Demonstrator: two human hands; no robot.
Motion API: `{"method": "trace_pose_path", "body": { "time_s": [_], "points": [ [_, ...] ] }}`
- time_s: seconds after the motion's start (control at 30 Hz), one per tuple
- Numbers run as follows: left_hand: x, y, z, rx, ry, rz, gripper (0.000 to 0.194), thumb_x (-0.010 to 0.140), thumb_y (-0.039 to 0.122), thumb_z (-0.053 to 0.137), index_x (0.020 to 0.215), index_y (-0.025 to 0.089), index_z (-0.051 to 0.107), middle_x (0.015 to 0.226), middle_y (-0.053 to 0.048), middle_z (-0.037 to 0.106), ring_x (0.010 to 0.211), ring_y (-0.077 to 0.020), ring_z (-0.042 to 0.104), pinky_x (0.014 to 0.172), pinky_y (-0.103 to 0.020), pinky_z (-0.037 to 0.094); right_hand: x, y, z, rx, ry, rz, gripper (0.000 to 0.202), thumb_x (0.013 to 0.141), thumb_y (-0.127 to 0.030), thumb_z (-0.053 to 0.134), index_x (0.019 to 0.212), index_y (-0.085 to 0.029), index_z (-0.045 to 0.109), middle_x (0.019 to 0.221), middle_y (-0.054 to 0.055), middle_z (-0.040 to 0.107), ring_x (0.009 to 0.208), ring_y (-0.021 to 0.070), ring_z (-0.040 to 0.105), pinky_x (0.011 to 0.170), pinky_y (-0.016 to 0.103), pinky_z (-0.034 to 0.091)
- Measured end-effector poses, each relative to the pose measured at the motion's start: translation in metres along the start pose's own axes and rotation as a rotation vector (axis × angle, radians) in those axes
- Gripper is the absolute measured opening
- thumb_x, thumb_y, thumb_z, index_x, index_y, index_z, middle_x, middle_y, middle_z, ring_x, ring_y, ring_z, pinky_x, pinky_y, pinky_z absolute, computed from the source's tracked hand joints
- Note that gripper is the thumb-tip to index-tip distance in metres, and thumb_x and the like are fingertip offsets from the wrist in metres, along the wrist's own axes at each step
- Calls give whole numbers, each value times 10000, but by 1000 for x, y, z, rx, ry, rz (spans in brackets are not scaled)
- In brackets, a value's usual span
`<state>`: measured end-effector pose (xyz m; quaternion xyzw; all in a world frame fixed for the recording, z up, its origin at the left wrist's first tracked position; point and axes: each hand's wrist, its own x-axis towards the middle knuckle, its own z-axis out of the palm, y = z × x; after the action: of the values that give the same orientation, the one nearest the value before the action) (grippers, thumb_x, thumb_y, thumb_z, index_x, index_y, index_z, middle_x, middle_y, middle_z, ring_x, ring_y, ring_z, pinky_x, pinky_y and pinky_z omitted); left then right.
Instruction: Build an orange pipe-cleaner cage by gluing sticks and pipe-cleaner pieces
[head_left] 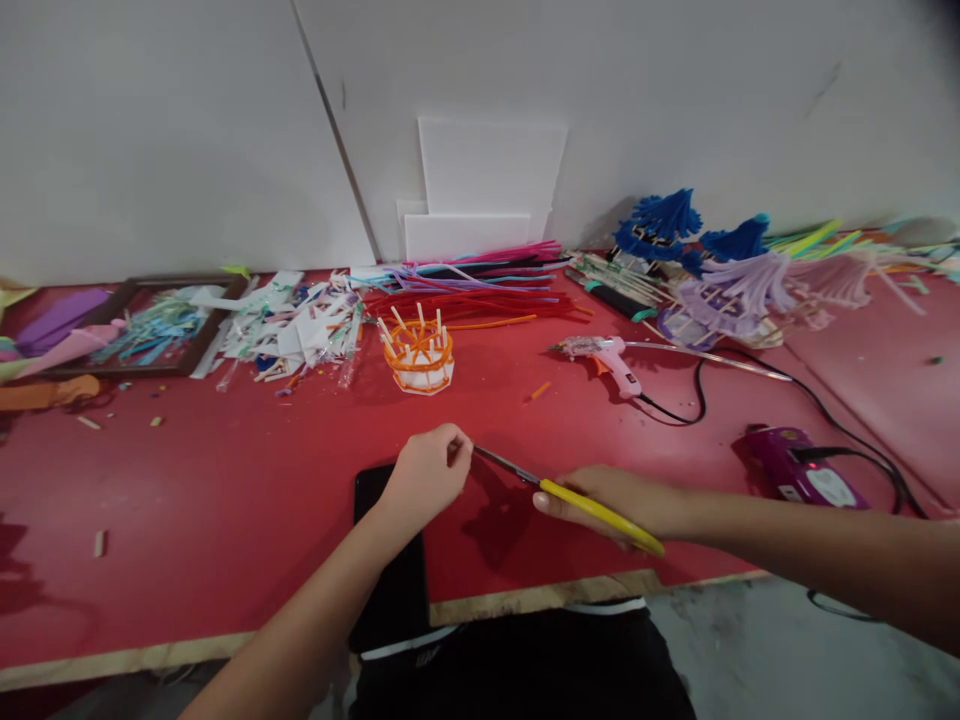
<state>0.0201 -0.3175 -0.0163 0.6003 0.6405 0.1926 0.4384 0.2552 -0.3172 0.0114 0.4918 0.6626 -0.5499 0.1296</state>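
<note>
My right hand (611, 500) is closed around the yellow handles of a pair of scissors (592, 508), whose blades point up and left. Pinched at the blade tips is my left hand (431, 465); whatever its fingers hold is too small or hidden to make out. Beyond both hands stands a small round frame of orange pipe cleaner and short sticks on a white base (420, 352). A short orange piece (540, 390) lies on the red table to its right. Under my left forearm rests a black phone or tablet (390, 590).
A pink glue gun (611, 362) lies at right, its cord near a purple power box (802, 468). Pipe cleaners (480, 290) and white scraps (307, 325) line the back. Blue (660, 225) and lilac models (727, 295) stand at back right. A brown frame (180, 365) holds blue scraps.
</note>
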Motion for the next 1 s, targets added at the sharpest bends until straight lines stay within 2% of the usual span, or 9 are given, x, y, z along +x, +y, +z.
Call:
{"method": "trace_pose_path", "body": {
  "time_s": [0.07,0.13,0.23,0.3,0.43,0.57,0.7,0.87,1.0],
  "points": [
    [0,0,-4,-142,-52,-65,102,887,226,504,787,205,498,618,36,610,418,-102,527,496,-233,380,1,8,-2,-165,108,-66,566,851,-740,464,726,-194,546,682,21,612,615,157,554,543,261,356],
    [1,2,-9,-300,-93,-134,88,923,243,455,844,208,472,624,44,613,363,-82,480,412,-200,330,3,18,-2,-322,240,-28,515,864,-677,507,806,-177,615,801,74,691,681,190,603,580,279,365],
    [4,6,-15,-533,-114,-219,121,960,241,406,856,198,452,641,45,598,334,-35,353,364,-155,232,3,32,3,-505,436,23,413,910,-538,524,935,-144,648,906,142,728,757,232,669,623,294,409],
    [7,10,-16,-668,-117,-262,126,963,195,400,858,180,468,655,37,591,355,-17,303,370,-133,195,3,39,8,-564,492,-18,351,933,-439,519,1018,-124,649,979,162,728,814,242,689,670,302,440],
    [13,14,-14,-860,-132,-326,155,937,85,418,893,124,561,701,-28,634,414,-23,355,381,-121,212,2,44,11,-597,507,-133,314,922,-381,549,1089,-138,656,1046,148,717,853,227,685,728,314,477],
    [14,17,-12,-984,-114,-351,155,893,20,478,871,102,608,815,-102,698,485,-38,461,421,-131,323,0,39,-4,-617,496,-206,307,968,-368,472,1023,-148,678,1009,141,710,907,237,675,781,337,481],
    [11,20,-13,-1058,-49,-322,172,883,33,505,953,152,607,940,-83,712,571,-63,563,479,-152,415,-7,29,-13,-608,403,-161,233,881,-321,575,1024,-155,653,1047,138,716,928,251,675,786,337,469],
    [9,21,-9,-1087,119,-174,170,864,71,506,948,213,548,885,2,713,458,-29,401,394,-111,247,-7,22,4,-639,362,-18,322,735,-97,549,1054,-108,592,993,173,708,854,266,682,676,318,419],
    [11,23,-6,-1074,54,-185,197,780,8,468,847,149,588,932,-83,752,554,-61,510,482,-148,422,-5,26,7,-632,411,13,286,723,-105,533,1004,-113,588,932,178,707,809,273,675,636,316,373]
  ]
}}
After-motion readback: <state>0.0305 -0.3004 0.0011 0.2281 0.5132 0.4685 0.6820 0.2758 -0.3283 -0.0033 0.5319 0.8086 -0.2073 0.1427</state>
